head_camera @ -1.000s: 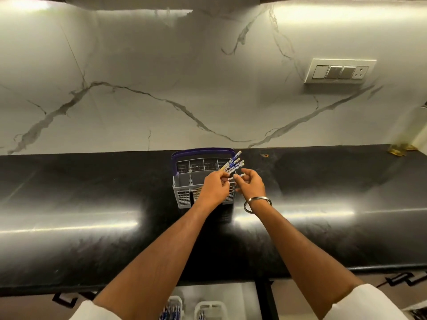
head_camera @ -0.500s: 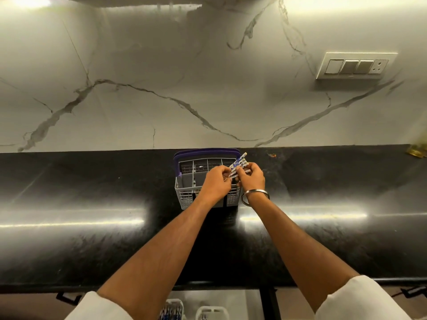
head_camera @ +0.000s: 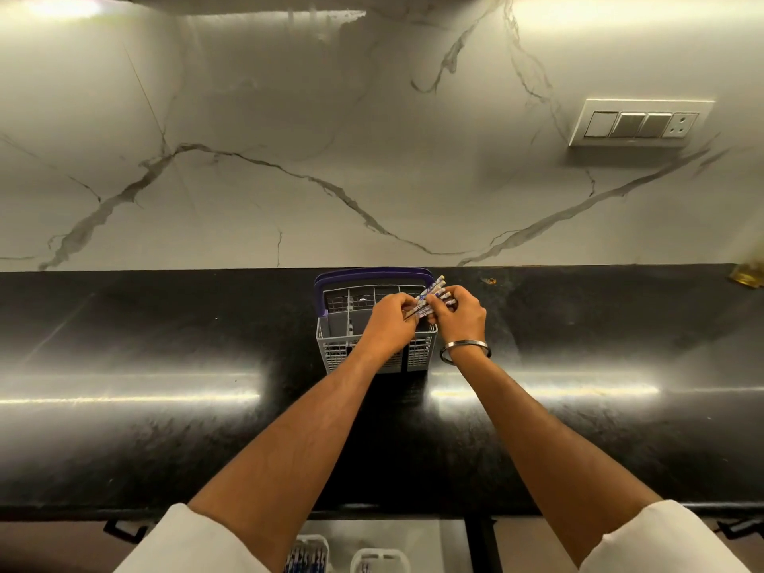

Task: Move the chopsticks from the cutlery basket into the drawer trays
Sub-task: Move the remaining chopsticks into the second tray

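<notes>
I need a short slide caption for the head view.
Both hands gather patterned chopsticks above the cutlery basket.

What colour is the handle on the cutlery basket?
Purple. The handle arches over the grey cutlery basket, clearest in the head view.

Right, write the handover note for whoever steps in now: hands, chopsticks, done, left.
Left hand and right hand: both closed on one bundle of chopsticks, held over the cutlery basket on the black counter.
Drawer trays sit open below the counter edge; the left one already holds some chopsticks.
Done: bundle gathered.
Left: carry it down into the trays. Whether more remain in the basket cannot be told.
</notes>
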